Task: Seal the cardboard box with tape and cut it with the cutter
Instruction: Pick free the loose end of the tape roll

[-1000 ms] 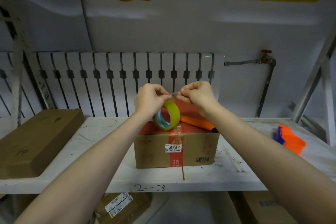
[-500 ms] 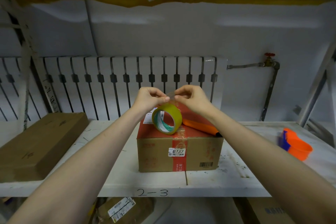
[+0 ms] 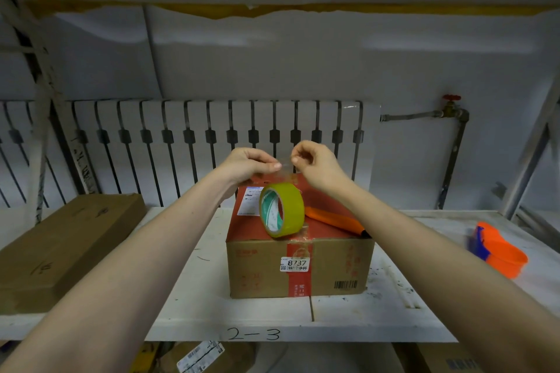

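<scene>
A brown cardboard box (image 3: 330, 269) with a red top and a red stripe sits on the white shelf. A yellow-green tape roll (image 3: 283, 209) stands on edge on the box top, and an orange cutter (image 3: 335, 219) lies beside it to the right. My left hand (image 3: 247, 165) and my right hand (image 3: 313, 162) are raised above the roll. Each pinches one side of the clear tape end (image 3: 285, 169), which stretches up from the roll between them.
A flat brown carton (image 3: 60, 245) lies at the left of the shelf (image 3: 194, 297). An orange and blue tape dispenser (image 3: 497, 251) sits at the right. A white radiator (image 3: 181, 142) and a pipe with a red valve (image 3: 451, 106) stand behind. More cartons lie on the shelf below.
The tape roll has dropped from my fingers onto the box top. A short length of clear tape is now pulled out between it and my raised hands, which have moved slightly apart.
</scene>
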Demonstrator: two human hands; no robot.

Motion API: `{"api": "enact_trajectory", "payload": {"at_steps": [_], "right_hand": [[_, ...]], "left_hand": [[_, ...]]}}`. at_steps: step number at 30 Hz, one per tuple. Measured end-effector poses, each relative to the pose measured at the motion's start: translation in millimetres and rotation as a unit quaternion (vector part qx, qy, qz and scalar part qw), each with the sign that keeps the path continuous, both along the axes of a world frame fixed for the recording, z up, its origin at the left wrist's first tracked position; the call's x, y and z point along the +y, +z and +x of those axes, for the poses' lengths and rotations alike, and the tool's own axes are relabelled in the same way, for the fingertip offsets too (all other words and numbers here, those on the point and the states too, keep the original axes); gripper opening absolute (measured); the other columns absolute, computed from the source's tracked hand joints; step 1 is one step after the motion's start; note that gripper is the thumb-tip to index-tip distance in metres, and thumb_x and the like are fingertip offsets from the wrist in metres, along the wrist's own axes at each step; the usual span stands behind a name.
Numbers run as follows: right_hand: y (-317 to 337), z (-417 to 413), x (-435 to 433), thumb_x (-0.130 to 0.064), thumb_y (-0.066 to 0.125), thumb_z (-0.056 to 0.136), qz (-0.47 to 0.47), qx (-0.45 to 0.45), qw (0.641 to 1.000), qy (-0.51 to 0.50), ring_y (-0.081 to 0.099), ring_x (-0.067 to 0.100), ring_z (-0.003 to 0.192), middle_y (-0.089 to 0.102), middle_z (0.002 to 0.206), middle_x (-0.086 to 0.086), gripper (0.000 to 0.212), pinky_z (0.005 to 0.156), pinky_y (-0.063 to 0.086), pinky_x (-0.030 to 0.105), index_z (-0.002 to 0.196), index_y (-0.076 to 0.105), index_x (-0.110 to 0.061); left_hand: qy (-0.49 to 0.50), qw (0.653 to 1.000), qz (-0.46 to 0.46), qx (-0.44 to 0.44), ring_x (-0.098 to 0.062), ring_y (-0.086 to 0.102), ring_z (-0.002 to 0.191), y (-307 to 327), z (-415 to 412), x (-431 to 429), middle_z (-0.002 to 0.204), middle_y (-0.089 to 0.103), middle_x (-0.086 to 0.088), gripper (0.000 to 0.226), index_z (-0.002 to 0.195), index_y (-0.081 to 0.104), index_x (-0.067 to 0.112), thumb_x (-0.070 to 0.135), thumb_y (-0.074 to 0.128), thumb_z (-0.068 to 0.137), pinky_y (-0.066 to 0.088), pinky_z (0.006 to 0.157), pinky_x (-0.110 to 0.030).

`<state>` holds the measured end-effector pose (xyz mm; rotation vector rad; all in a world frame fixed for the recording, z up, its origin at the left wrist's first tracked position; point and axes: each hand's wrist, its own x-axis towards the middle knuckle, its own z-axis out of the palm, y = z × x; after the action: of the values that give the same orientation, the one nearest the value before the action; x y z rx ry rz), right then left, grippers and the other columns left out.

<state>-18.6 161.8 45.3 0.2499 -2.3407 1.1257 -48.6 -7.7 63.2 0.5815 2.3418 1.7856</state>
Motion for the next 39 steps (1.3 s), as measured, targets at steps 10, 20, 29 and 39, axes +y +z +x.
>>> {"api": "enact_trajectory", "payload": {"at_steps": [10, 20, 29, 39], "right_hand": [[1.7, -3.4, -7.0, -0.013, 0.055, 0.091, 0.051, 0.011, 0.998, -0.023, 0.046, 0.007, 0.057, 0.053, 0.063, -0.004, 0.012, 0.056, 0.038, 0.016, 0.080, 0.056, -0.017], [10.8, -8.7, -4.4, -0.010, 0.059, 0.088, 0.040, -0.011, 0.998, -0.038, 0.045, 0.004, 0.059, 0.055, 0.069, -0.001, 0.012, 0.058, 0.037, 0.017, 0.077, 0.060, -0.015], [11.2, -9.6, -2.3, -0.011, 0.061, 0.086, 0.033, -0.017, 0.998, -0.046, 0.044, 0.004, 0.055, 0.048, 0.056, -0.006, 0.011, 0.056, 0.034, 0.013, 0.077, 0.064, -0.014], [16.0, -5.8, -7.8, -0.012, 0.060, 0.086, 0.048, -0.023, 0.998, -0.039, 0.044, 0.005, 0.052, 0.056, 0.061, 0.004, 0.016, 0.055, 0.036, 0.014, 0.070, 0.063, -0.015]], "left_hand": [[0.015, 0.989, 0.085, -0.124, -0.011, 0.049, 0.063, -3.7, 1.1, -0.2, 0.076, 0.059, 0.000, 0.008, 0.088, 0.067, 0.016, 0.010, 0.066, 0.085, 0.043, 0.051, -0.020], [0.044, 0.972, 0.118, -0.197, -0.008, 0.037, 0.055, -2.7, -3.2, -1.0, 0.064, 0.050, 0.005, 0.010, 0.093, 0.070, 0.019, 0.019, 0.067, 0.084, 0.032, 0.055, -0.021], [0.093, 0.995, -0.017, -0.014, -0.011, 0.049, 0.057, 7.3, 0.5, -1.2, 0.064, 0.059, 0.002, 0.011, 0.083, 0.068, 0.020, 0.024, 0.061, 0.089, 0.039, 0.056, -0.024], [0.117, 0.975, -0.176, -0.069, -0.011, 0.039, 0.057, 23.6, 17.4, 4.0, 0.062, 0.047, 0.000, 0.049, 0.064, 0.059, 0.013, 0.039, 0.038, 0.099, 0.030, 0.054, -0.024]]}}
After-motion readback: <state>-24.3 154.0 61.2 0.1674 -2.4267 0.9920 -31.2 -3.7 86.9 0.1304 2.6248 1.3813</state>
